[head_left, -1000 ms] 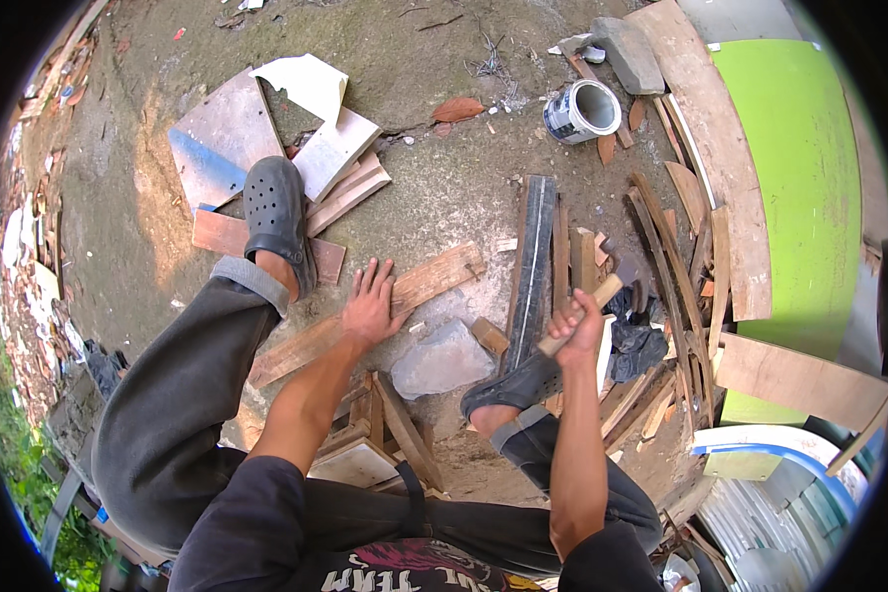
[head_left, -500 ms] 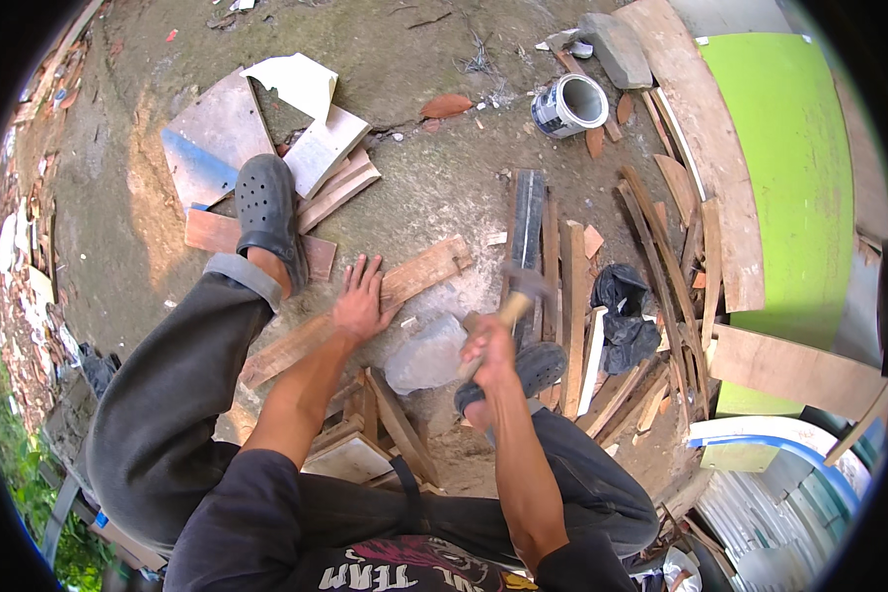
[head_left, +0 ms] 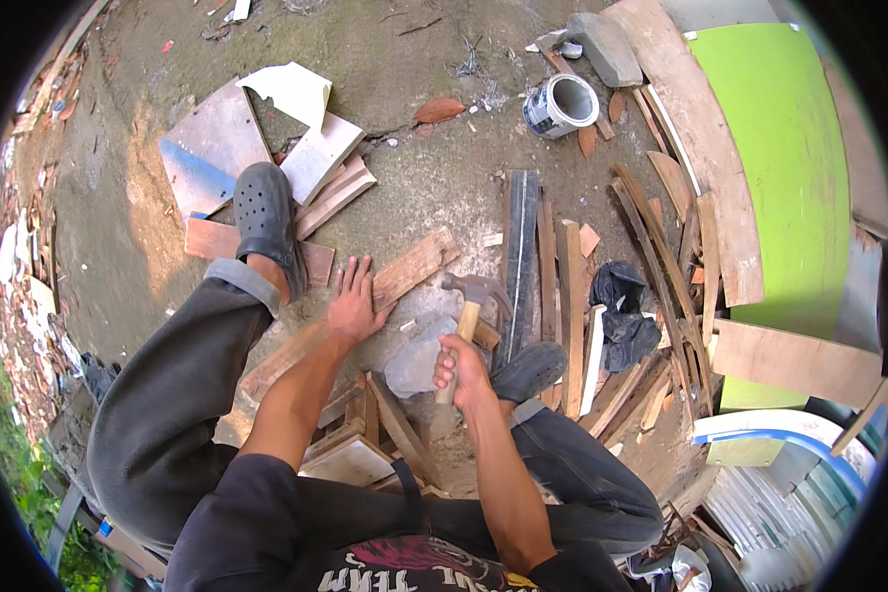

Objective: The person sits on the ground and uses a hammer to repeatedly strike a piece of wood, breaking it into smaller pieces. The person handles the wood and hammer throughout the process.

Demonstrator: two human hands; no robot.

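Note:
A long weathered wooden plank (head_left: pixel 419 264) lies at a slant on the ground in front of me. My left hand (head_left: pixel 355 304) presses on it from above, palm down with the fingers stretched out. Closed round a wooden handle, my right hand (head_left: pixel 462 367) holds a claw hammer (head_left: pixel 473 313). The hammer's metal head is over the ground just right of the plank's far end, seemingly apart from the plank. A pale grey stone (head_left: pixel 412 357) sits between the plank and my right hand.
Wood strips (head_left: pixel 570 296) and a black plastic bag (head_left: pixel 627 326) lie to the right, near my right shoe (head_left: pixel 530 371). A paint can (head_left: pixel 562 105) stands at the far right. Broken boards (head_left: pixel 328 153) lie beyond my left shoe (head_left: pixel 264 212). A green panel (head_left: pixel 775 148) borders the right.
My right hand has moved slightly left and nearer me, bringing the hammer head left from over the dark strips. My left hand still rests on the plank.

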